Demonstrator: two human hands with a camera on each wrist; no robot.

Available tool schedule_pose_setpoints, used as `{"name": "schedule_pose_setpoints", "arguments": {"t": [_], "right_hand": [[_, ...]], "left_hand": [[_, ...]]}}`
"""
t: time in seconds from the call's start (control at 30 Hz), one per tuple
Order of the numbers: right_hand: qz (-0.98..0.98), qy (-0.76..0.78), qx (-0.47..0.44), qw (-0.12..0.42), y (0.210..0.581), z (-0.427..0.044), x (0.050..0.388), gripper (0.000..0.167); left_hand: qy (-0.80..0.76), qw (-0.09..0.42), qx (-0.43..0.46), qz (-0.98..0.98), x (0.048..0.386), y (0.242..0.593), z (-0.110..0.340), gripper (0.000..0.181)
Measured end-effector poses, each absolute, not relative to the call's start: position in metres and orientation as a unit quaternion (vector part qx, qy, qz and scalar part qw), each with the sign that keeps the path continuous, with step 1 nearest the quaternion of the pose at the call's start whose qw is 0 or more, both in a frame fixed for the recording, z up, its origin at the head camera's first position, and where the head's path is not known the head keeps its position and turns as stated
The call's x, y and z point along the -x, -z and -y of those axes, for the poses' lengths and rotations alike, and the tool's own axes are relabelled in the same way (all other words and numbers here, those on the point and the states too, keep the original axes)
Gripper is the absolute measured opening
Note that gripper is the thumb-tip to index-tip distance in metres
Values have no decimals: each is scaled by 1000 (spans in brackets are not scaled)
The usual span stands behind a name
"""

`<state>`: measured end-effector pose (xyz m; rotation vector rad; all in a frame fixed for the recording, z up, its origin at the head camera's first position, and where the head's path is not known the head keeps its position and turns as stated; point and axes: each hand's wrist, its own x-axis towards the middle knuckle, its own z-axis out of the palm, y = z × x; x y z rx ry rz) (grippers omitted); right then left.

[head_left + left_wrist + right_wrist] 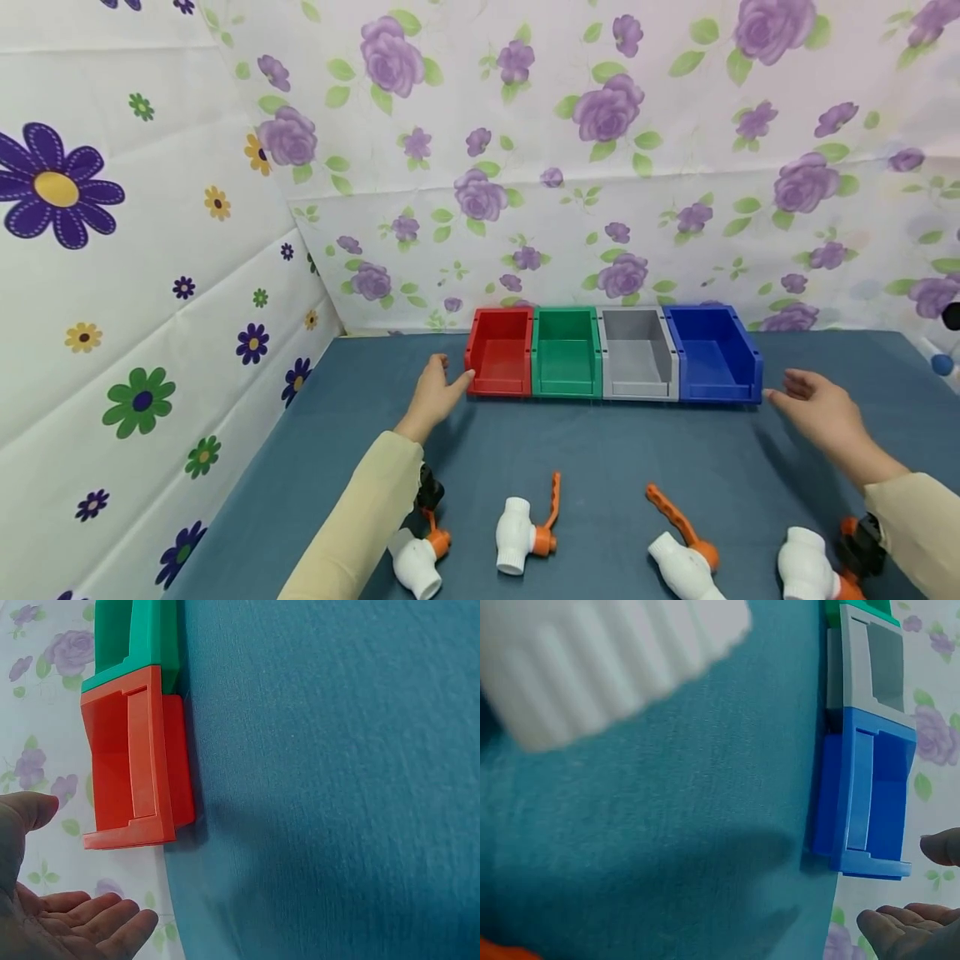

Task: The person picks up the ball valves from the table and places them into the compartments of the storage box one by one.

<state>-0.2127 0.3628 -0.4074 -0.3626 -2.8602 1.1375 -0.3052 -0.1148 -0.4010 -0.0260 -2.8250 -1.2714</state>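
Four plastic bins stand side by side at the back of the table: a red bin (499, 387), a green bin (566, 389), a grey bin (641, 390) and a blue bin (720, 392). My left hand (435, 395) is beside the red bin's left side, thumb toward it, fingers relaxed and holding nothing. In the left wrist view a gap shows between the fingers and the red bin (166, 772). On the other end, my right hand (821, 417) is just right of the blue bin, fingers loosely bent, nothing in it. The right wrist view shows it apart from the blue bin (859, 795).
Several white valves with orange handles lie nearer the front: one by the left sleeve (415, 562), another valve (513, 537) right of it, a third valve (682, 567) and one valve (806, 567) by the right sleeve. Flowered cloth (525, 167) hangs behind the table.
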Motion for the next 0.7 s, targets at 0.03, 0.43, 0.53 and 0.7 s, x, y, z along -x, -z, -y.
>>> {"name": "schedule_pose_setpoints", "arguments": {"t": [0.03, 0.43, 0.53, 0.7], "right_hand": [[922, -367, 122, 22, 407, -362, 214, 80], [915, -379, 135, 36, 402, -357, 231, 81], [915, -378, 136, 29, 401, -358, 234, 81], [916, -374, 142, 24, 400, -350, 240, 80]], "left_hand": [[411, 23, 6, 911, 306, 401, 115, 63], [424, 52, 11, 904, 322, 412, 113, 59], [425, 46, 12, 904, 325, 414, 110, 59], [432, 36, 13, 901, 331, 417, 107, 59]]}}
